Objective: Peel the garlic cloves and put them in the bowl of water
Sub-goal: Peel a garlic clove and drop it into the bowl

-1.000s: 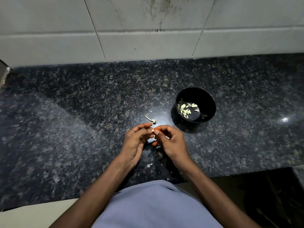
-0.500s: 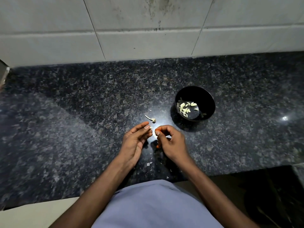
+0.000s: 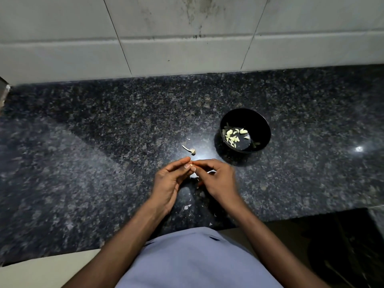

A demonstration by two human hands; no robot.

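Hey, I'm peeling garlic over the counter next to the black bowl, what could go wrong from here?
1. The clove pinched between the left hand and right hand is tiny; it may slip onto the dark counter, where it would be hard to spot.
2. Skin flakes already litter the counter.
3. The bowl sits off to the right, so a tossed clove may miss it.

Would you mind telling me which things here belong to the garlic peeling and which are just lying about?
Part of the job:
- left hand and right hand, fingertips together on a small clove, mostly hidden
- black bowl of water
- peeled cloves in it

Just lying about:
- garlic stem on the granite counter
- peel scraps near the hands
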